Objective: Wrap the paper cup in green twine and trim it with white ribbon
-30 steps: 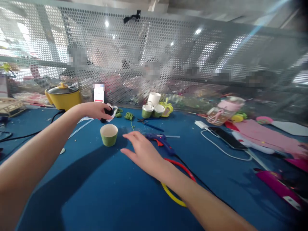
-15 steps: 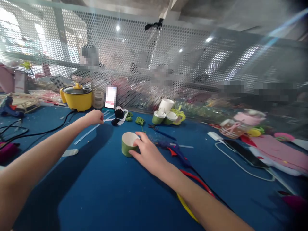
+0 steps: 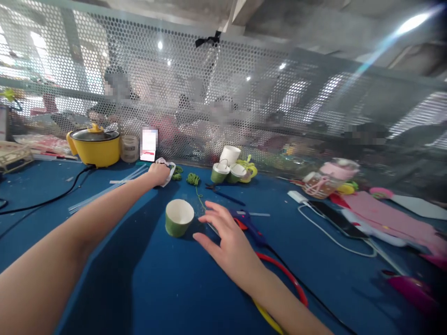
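A green paper cup (image 3: 174, 228) with a white inside stands upright on the blue table. Just to its right is my right hand (image 3: 226, 237), fingers spread and holding nothing, apart from the cup. My left hand (image 3: 159, 174) reaches to the back and lies over the white strip-like material (image 3: 171, 173), covering the black balls there; its fingertips are hidden. Beside that hand lie a bundle of green yarn (image 3: 177, 173) and another green yarn bundle (image 3: 193, 179) with a loose strand. Behind my right hand rests a blue glue gun (image 3: 253, 228).
Clear sticks (image 3: 108, 188) lie left of centre. A yellow pot (image 3: 96, 148), a jar (image 3: 129, 149) and a lit phone (image 3: 148, 145) line the back. Several cups (image 3: 220, 173) stand before the perforated screen. Pliers (image 3: 228, 195), a dark phone (image 3: 337, 218) and pink material (image 3: 384, 211) are rightward.
My right hand has let go of the green cup and opened beside it. My left hand has moved from the clear sticks onto the white material and black balls. The view has shifted right.
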### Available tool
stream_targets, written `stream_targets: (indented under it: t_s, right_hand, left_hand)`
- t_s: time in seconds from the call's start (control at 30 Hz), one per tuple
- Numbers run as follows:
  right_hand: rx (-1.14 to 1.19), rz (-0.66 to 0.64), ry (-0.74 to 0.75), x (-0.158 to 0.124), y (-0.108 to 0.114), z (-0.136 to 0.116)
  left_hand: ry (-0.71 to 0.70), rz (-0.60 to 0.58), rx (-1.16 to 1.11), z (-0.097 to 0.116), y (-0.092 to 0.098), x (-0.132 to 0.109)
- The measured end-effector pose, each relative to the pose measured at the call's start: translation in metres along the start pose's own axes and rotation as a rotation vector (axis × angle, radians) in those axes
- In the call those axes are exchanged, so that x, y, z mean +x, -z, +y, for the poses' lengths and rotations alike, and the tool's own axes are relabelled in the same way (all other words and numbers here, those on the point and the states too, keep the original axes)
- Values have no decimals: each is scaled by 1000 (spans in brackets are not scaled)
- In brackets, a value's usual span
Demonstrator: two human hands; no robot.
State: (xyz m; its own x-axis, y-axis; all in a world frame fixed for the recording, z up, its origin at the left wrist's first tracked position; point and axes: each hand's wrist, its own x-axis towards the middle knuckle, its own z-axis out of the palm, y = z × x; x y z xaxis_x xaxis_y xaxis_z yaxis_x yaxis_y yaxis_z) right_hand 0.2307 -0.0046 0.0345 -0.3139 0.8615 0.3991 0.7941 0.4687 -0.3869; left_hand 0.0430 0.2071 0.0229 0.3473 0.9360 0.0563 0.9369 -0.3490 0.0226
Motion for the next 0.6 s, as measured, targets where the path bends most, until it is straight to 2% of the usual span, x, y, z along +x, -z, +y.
stream_targets:
  t_s: [0.13,0.23,0.33,0.43,0.53,0.6]
  right_hand:
    - [20,22,7,-1,0,2]
    - [49,37,-1,-1,2,2]
    - [97,43,-28,1,3,3]
    - [156,43,-49,2,1,3]
    - [190,65,-57,4,0,5]
    - [203,88,-61,6,0,6]
  left_hand:
    - [67,57,-94,1,-4,3]
    - [128,152,-206,-14,8,-1]
    - [200,290,-348,-35,29,-8]
    - [261,488,-506,-51,52,-16]
    - [270,696,-678,-57,78,-26]
    - [241,804,-793,-54,96,-36]
